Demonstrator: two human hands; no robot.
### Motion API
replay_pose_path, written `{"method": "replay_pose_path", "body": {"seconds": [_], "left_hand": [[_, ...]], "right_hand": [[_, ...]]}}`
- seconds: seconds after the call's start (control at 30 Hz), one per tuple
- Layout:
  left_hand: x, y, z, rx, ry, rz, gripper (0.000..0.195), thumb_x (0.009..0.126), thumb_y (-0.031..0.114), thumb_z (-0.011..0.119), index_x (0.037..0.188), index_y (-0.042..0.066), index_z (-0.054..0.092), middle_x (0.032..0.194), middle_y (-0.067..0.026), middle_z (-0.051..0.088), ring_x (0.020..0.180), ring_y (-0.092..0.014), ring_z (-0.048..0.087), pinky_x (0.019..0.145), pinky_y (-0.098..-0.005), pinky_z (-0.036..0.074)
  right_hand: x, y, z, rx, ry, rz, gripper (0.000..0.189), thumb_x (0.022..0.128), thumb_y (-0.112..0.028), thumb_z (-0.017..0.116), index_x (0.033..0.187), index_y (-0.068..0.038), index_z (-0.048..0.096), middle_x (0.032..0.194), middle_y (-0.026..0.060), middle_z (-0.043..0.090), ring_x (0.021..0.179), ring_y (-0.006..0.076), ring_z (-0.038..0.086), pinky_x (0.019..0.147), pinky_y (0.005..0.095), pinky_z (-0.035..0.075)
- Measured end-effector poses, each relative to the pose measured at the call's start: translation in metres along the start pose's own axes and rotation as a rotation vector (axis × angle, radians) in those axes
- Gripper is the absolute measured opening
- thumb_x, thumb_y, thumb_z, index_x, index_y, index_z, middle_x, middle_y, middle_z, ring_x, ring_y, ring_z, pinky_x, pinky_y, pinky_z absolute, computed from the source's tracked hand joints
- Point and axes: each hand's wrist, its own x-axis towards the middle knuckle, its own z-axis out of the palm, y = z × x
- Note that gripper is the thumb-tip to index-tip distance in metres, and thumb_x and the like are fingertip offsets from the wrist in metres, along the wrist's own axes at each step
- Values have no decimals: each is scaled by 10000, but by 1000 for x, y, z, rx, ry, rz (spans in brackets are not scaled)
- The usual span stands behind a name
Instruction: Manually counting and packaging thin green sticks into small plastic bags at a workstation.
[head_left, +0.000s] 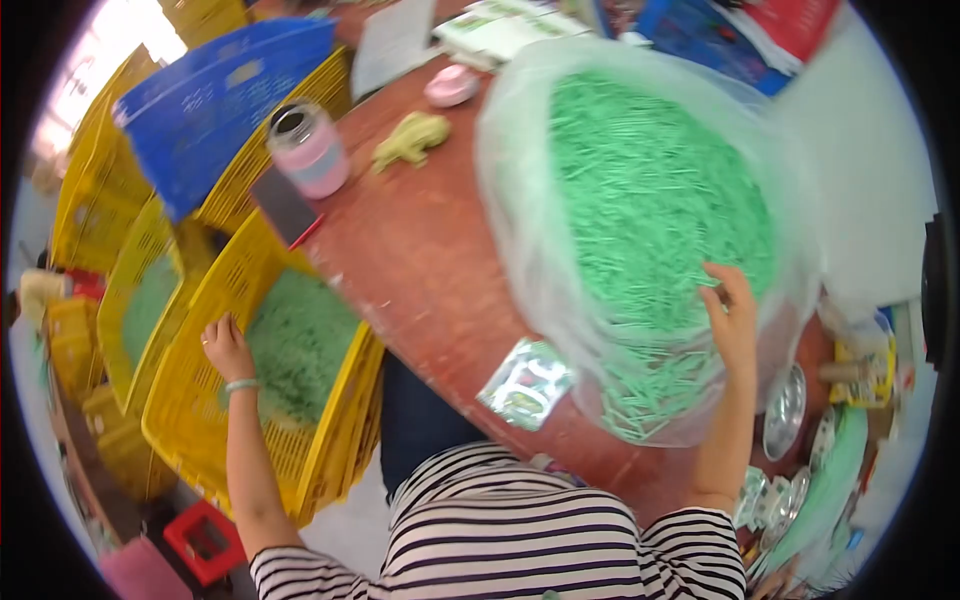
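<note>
A large clear plastic bag lies open on the red tabletop, full of thin green sticks that look like plastic. Over the near right part of the sticks is my right hand, its thumb and index finger apart and nothing visible between them. My left hand, with a band at the wrist, is over the left side of a yellow plastic crate. Its fingers are bent, and I cannot tell whether they hold anything. Green pieces lie in that crate. A silvery printed packet is near the table's front edge.
On the red table are a pink jar, a dark phone-like slab, a yellow animal figure and a pink object. A blue crate and several yellow crates are at left. Metal dishes stand at right.
</note>
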Motion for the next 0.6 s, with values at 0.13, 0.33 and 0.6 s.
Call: {"method": "replay_pose_path", "body": {"seconds": [0.13,0.33,0.6], "left_hand": [[46,189,-51,-657,-63,60,115,754,-10,653,855,7,603,838,-125,572,786,-298,536,700,-370,439],[-19,327,-119,-688,-686,405,378,699,313,743,910,44,582,878,-126,558,843,-314,512,754,-422,366],[-53,347,-108,-625,-697,315,357,660,181,775,906,59,546,899,-116,505,861,-310,488,759,-413,354]], "right_hand": [[-8,72,-13,55,233,132,250,861,-30,545,1104,0,592,883,76,596,711,109,545,623,241,449],[-19,189,-50,-73,267,452,211,851,-39,521,1041,20,593,751,79,615,589,147,596,559,258,482],[51,224,-46,-463,215,505,288,820,-221,604,929,41,645,904,293,623,866,449,597,750,483,479]]}}
